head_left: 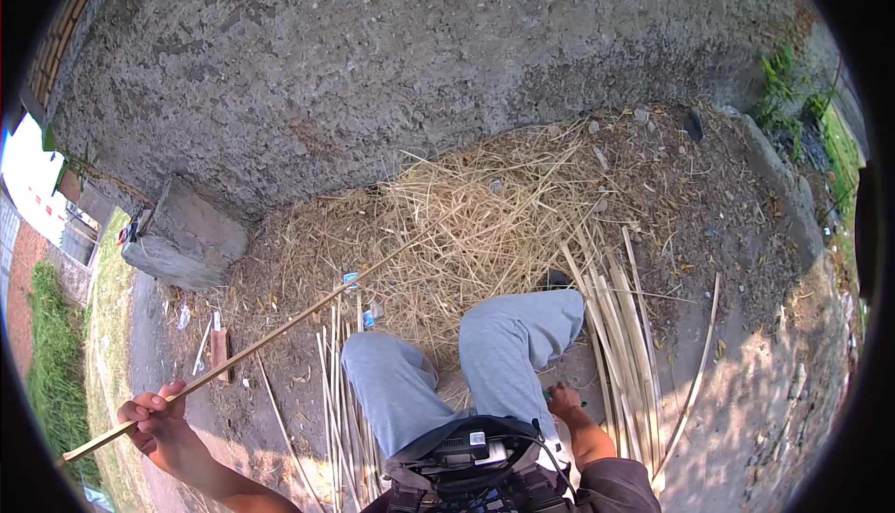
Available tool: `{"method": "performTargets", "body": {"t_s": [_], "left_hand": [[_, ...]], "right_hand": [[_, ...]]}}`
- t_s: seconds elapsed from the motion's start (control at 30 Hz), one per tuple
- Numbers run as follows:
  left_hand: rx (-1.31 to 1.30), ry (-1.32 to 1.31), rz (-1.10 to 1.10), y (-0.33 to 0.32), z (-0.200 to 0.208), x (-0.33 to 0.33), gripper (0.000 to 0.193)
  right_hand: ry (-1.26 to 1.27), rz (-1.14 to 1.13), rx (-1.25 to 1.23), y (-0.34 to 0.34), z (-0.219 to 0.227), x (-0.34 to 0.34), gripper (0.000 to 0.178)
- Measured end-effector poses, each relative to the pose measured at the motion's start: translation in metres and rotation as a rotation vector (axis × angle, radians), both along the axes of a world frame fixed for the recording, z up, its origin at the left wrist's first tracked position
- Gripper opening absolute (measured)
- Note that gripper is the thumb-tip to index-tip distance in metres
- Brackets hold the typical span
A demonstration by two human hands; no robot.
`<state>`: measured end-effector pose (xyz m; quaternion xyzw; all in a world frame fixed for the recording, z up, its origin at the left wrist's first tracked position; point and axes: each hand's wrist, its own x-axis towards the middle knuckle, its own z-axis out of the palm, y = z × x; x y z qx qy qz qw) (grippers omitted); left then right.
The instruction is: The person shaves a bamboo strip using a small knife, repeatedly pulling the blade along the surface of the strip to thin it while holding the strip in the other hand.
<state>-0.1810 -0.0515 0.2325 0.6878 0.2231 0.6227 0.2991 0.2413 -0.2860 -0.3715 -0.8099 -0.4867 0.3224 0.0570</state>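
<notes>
A long, thin bamboo strip (280, 330) runs slantwise from the lower left up to the straw heap in the middle. My left hand (154, 424), stretched out to the left, is closed around it near its lower end. Low beside my right leg, my right hand (565, 403) has its fingers curled. Small green bits show at its edges, but what it grips is mostly hidden. Split bamboo strips (626, 354) lie in a bundle just right of that hand. Thinner strips (337, 401) lie left of my legs.
Pale bamboo shavings (466, 214) are heaped ahead of my knees, against a rough grey wall (419, 56). A concrete block (191, 238) stands at the left. A reddish-brown piece (220, 354) lies nearer. One curved strip (695, 373) rests at the far right.
</notes>
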Motion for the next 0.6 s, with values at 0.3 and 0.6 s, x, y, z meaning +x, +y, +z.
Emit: {"method": "performTargets", "body": {"t_s": [0.3, 0.6], "left_hand": [[-0.001, 0.019, 0.042, -0.012, 0.028, 0.004, 0.025], [0.228, -0.095, -0.048, 0.035, 0.087, 0.023, 0.019]], "right_hand": [[-0.14, 0.283, -0.191, 0.011, -0.153, -0.062, 0.024], [-0.219, 0.216, -0.105, -0.015, 0.0, -0.012, 0.034]]}}
